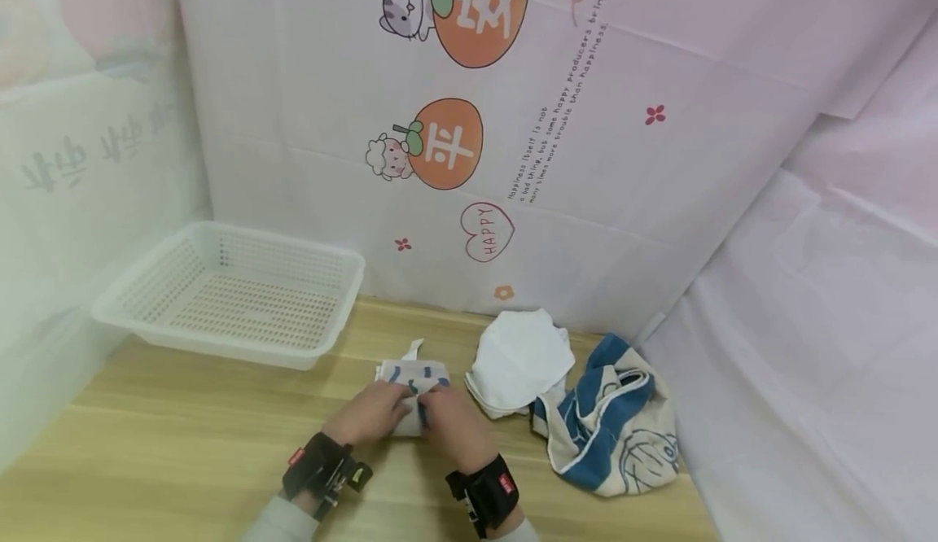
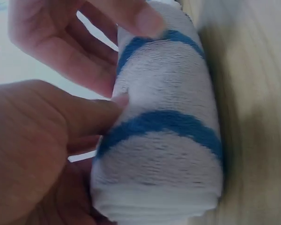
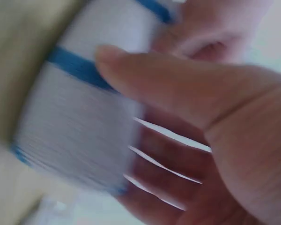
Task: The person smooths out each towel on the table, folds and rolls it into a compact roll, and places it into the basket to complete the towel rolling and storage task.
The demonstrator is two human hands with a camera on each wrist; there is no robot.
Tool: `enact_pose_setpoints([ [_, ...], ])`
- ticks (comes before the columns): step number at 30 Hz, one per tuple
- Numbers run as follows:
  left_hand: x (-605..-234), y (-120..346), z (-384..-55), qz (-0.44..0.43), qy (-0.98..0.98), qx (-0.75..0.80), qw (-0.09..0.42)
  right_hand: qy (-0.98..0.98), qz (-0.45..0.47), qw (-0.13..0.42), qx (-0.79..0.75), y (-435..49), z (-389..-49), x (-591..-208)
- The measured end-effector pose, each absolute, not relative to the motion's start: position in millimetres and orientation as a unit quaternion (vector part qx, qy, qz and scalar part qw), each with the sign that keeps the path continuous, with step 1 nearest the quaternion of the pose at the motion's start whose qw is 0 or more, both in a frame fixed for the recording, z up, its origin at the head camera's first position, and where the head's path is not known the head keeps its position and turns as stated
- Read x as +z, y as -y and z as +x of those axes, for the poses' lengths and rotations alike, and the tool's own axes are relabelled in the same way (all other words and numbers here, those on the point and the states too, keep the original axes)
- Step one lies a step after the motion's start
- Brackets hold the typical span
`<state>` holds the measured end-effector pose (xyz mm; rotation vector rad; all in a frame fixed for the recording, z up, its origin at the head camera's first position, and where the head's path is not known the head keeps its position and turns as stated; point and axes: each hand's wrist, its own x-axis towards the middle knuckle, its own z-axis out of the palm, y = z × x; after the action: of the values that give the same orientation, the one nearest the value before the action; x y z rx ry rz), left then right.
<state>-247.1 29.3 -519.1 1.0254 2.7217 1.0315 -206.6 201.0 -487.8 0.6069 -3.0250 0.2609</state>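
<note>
A light towel with blue markings (image 1: 415,373), folded or rolled into a thick bundle, lies on the table between both hands. My left hand (image 1: 372,412) grips its near left part; in the left wrist view the thumb presses on the towel (image 2: 164,79) and fingers reach behind it. My right hand (image 1: 460,426) holds the other side. Its thumb (image 3: 131,70) lies across a blue stripe in the right wrist view, with the fingers behind the bundle. A small white tag or strip (image 1: 414,350) sticks out at the far edge. The bundle's underside is hidden.
A white plastic basket (image 1: 333,332) stands at the back left. Right of the hands lies a folded white cloth (image 1: 520,361), touching a crumpled blue and beige towel (image 1: 608,420). Printed white sheets (image 1: 330,184) wall in the wooden table (image 1: 183,444).
</note>
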Motion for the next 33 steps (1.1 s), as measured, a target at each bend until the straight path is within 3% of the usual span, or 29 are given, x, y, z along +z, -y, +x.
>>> enact_pose_setpoints([
  [8,-510,-29,-242,0.337,-0.875,0.348,0.009,0.966,0.207,0.006,0.157,-214,-217,-508],
  [15,-510,-25,-240,0.354,-0.865,0.348,0.068,0.947,0.209,-0.071,0.232,-225,-220,-507],
  [22,-512,-25,-246,0.349,-0.859,0.36,0.107,0.959,0.199,-0.025,0.198,-223,-213,-491],
  [30,-519,-27,-246,0.334,-0.864,0.373,0.047,0.955,0.244,-0.033,0.166,-224,-216,-492],
  [33,-519,-29,-246,0.332,-0.863,0.379,0.03,0.946,0.225,-0.064,0.226,-231,-221,-504],
])
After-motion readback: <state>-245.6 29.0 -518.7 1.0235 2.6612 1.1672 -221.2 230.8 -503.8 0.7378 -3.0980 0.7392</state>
